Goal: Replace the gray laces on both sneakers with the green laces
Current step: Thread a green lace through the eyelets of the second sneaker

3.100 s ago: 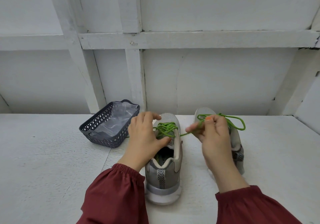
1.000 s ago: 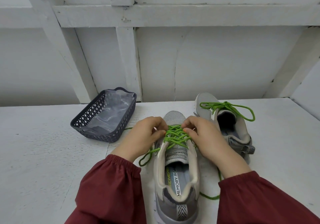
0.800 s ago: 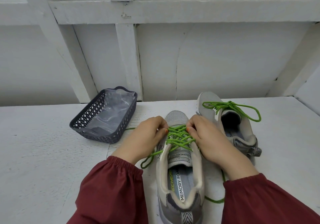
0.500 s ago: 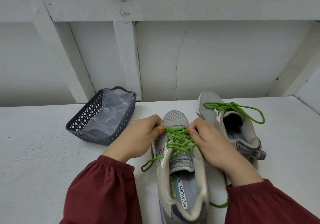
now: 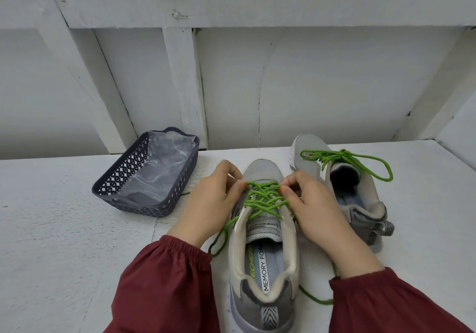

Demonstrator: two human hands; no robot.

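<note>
**On the table (image 5: pixel 51 229): uneven tug risk**

At six o'clock, the left hand (image 5: pixel 213 204) and right hand (image 5: pixel 311 204) each pinch the green lace (image 5: pixel 262 198) across the near sneaker (image 5: pixel 262 268). Pulling one side harder could drag a loose end out, I judge. Two sneakers, the other sneaker (image 5: pixel 360 198) at two o'clock; two green laces; one basket (image 5: pixel 144 206) at ten.

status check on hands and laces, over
Left hand and right hand both pinching green lace at toe-end rows of near sneaker. Far sneaker already laced green. Basket off left, nothing in the way.
</note>
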